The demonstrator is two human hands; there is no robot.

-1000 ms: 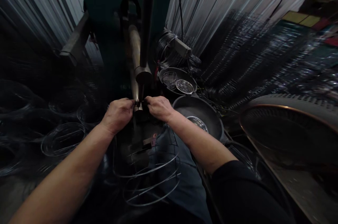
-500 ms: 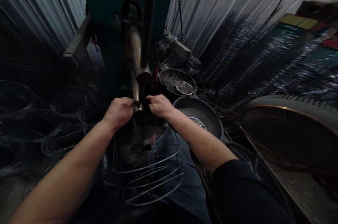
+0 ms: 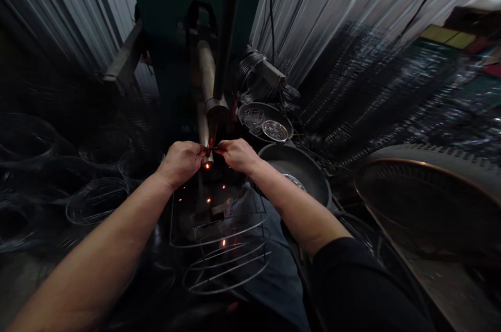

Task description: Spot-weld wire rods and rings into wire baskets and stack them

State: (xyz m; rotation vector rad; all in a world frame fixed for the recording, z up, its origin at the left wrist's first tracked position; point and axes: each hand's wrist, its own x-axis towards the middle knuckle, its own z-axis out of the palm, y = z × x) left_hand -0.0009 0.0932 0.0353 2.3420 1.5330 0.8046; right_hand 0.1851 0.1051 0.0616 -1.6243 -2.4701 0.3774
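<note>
Pinching what seems a thin dark metal piece (image 3: 215, 149) in the fingers of my left hand (image 3: 182, 163) and right hand (image 3: 239, 155), by a brassy rod (image 3: 203, 129) above a silvery curved-wire frame (image 3: 230, 253), I judge it light, stiff and best gripped at its ends.

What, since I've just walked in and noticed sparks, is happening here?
A person's left hand and right hand are at either side of a metal rod's tip, fingers pinching something too small and dark to make out. Orange sparks glow at the tip and below it. A wire frame sits beneath the hands, before blue jeans.
</note>
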